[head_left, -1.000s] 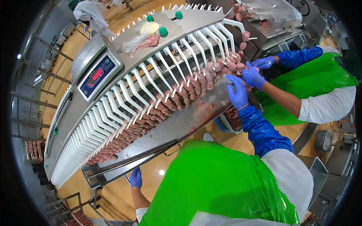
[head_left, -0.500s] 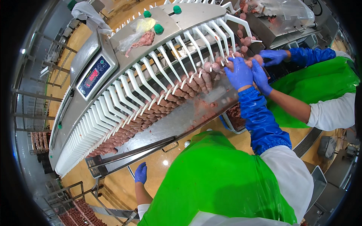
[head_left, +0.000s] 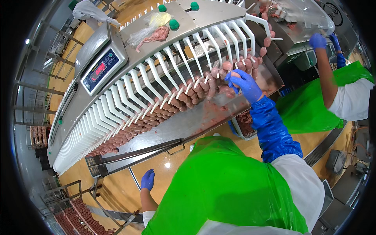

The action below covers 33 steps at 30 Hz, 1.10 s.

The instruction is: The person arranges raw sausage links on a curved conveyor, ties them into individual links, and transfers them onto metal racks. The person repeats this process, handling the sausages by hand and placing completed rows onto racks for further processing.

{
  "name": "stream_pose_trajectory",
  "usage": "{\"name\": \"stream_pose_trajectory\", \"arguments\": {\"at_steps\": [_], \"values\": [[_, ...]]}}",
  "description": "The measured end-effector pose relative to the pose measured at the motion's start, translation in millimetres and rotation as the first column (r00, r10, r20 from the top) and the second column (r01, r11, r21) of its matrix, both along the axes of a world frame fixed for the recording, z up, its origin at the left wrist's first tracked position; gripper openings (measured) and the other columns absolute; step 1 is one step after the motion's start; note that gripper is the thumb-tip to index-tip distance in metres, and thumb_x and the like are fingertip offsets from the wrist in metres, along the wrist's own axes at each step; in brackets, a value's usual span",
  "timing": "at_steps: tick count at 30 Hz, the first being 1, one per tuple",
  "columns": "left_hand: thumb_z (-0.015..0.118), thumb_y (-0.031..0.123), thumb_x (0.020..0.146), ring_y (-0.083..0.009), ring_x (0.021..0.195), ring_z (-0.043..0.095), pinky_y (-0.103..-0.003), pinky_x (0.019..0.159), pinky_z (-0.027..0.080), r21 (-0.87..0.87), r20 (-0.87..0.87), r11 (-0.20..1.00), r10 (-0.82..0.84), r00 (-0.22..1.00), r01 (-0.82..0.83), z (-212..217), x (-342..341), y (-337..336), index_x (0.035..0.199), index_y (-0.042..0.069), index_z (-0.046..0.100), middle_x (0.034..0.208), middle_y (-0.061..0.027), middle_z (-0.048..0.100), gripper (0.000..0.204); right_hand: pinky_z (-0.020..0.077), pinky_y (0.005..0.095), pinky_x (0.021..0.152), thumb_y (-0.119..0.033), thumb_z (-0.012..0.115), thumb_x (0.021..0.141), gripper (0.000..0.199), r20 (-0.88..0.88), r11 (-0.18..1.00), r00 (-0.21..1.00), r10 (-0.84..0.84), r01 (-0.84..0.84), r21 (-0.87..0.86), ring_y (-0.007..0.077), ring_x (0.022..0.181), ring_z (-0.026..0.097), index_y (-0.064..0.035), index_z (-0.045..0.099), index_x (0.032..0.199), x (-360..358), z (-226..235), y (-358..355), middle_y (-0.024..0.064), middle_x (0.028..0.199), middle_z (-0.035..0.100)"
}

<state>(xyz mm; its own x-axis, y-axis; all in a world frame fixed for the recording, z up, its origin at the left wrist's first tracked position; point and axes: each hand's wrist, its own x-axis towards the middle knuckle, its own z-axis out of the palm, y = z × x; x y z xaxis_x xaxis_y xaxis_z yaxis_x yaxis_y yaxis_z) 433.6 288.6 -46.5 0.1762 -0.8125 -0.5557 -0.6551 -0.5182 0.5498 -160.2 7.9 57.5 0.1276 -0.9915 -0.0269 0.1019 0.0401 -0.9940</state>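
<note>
My right hand (head_left: 247, 85), in a purple-blue glove under a blue sleeve, is at the right end of a row of white hooks (head_left: 187, 55). Its thumb and fingers are pinched together beside the sausage links (head_left: 226, 65); whatever is between the fingertips is too small to tell. Linked pink sausages (head_left: 196, 92) hang in bunches from the hook tips along the curved rack. Low on the left, my left hand (head_left: 147, 180), gloved as well, hangs away from the rack with its fingers loosely extended and nothing in it.
A scale (head_left: 102, 69) with a red display stands on the rack's steel top near scraps of meat (head_left: 158, 34). Below the hooks runs a steel tray (head_left: 156, 133). A co-worker in a green apron (head_left: 309, 105) stands at the right by a machine (head_left: 305, 23). A meat-filled crate (head_left: 244, 123) sits below.
My right hand has shifted slightly left and down, its fingers now pinched. The co-worker's hands have left the sausages and risen toward the machine. My left hand still hangs low.
</note>
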Motion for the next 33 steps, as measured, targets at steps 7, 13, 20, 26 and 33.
{"name": "stream_pose_trajectory", "arguments": {"at_steps": [7,13,20,26,33], "values": [[0.056,0.019,0.09,-0.0256,0.109,0.06,-0.033,0.094,0.045,0.009,0.041,0.999,0.034,0.999,-0.035,9,-2,7,0.122,0.003,0.058,0.118,-0.0165,0.063,0.036,0.0416,0.0217,0.063,-0.023,0.057,0.09,0.027,-0.172,0.965,0.95,0.26,-0.251,0.071,0.0061,0.071,0.051,-0.0035,0.062,0.109,-20,57,22,-0.0012,0.081,0.057],[0.057,0.019,0.09,-0.0247,0.108,0.061,-0.033,0.094,0.045,-0.02,0.033,1.0,0.002,0.999,-0.002,14,-14,-12,0.12,0.002,0.059,0.117,-0.0164,0.063,0.035,0.0446,0.024,0.067,-0.025,0.055,0.093,0.025,-0.331,0.998,0.941,0.068,-0.068,0.011,0.0069,0.076,0.052,-0.004,0.066,0.102,-30,45,-13,-0.0001,0.085,0.058],[0.057,0.019,0.09,-0.0236,0.106,0.061,-0.032,0.092,0.046,-0.046,0.025,0.999,-0.028,0.999,0.029,18,-26,-19,0.117,0.002,0.061,0.115,-0.0158,0.064,0.033,0.044,0.0233,0.059,-0.024,0.061,0.09,0.026,-0.121,0.987,0.98,-0.16,0.158,-0.019,0.0058,0.075,0.053,-0.0035,0.062,0.105,-32,-5,-23,0.0009,0.086,0.058],[0.057,0.022,0.09,-0.0237,0.104,0.062,-0.033,0.092,0.046,0.002,0.033,1.0,0.025,0.999,-0.026,11,-33,2,0.116,0.003,0.062,0.112,-0.0154,0.065,0.032,0.048,0.0266,0.079,-0.02,0.07,0.085,0.046,-0.27,0.843,0.821,-0.503,0.398,-0.361,0.0129,0.096,0.056,-0.0025,0.05,0.123,-25,-30,-20,0.0073,0.106,0.057],[0.056,0.026,0.09,-0.0241,0.105,0.061,-0.033,0.092,0.045,0.045,0.074,0.987,0.149,0.986,-0.153,22,-25,52,0.115,0.004,0.063,0.112,-0.0149,0.065,0.033,0.0345,0.0476,0.1,-0.017,0.073,0.071,0.064,-0.617,0.687,0.487,-0.619,-0.045,-0.725,0.0384,0.117,0.045,-0.0049,0.048,0.128,19,-50,22,0.0197,0.128,0.046]]}}
